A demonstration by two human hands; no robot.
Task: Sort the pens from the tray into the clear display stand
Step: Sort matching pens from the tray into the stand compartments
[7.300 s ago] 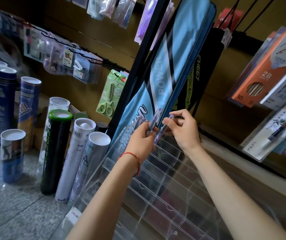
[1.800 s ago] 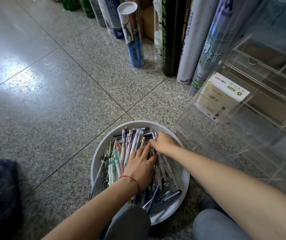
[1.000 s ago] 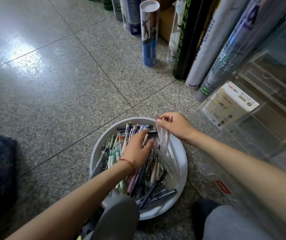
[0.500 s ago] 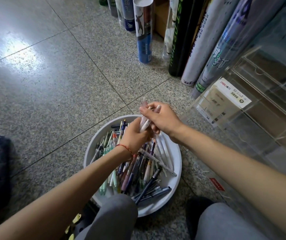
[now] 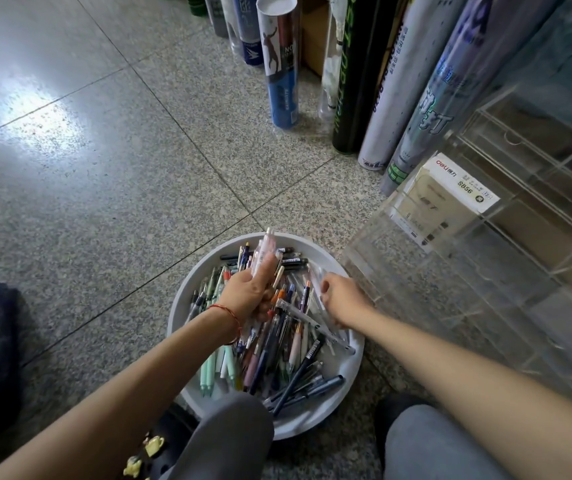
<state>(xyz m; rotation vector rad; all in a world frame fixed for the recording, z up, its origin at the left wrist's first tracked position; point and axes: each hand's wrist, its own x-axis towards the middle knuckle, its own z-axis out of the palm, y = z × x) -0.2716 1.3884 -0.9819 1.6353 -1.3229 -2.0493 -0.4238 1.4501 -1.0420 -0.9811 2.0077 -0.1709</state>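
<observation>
Gripping a bundle of pale pens (image 5: 263, 252), the left hand (image 5: 248, 294) hangs over the far left part of the round white tray (image 5: 348, 382). The pen tips stick out past its fingers toward the far rim. Red cord (image 5: 230, 315) on that wrist. The right hand (image 5: 343, 301) is low at the tray's right side, fingers curled at a clear pen (image 5: 316, 280); blur hides whether they grip it. Loose pens (image 5: 277, 355) are heaped in the tray beneath both hands. The clear display stand (image 5: 485, 271) stands on the floor (image 5: 104, 202) just right of the tray. Tubes (image 5: 279, 64) stand upright beyond.
</observation>
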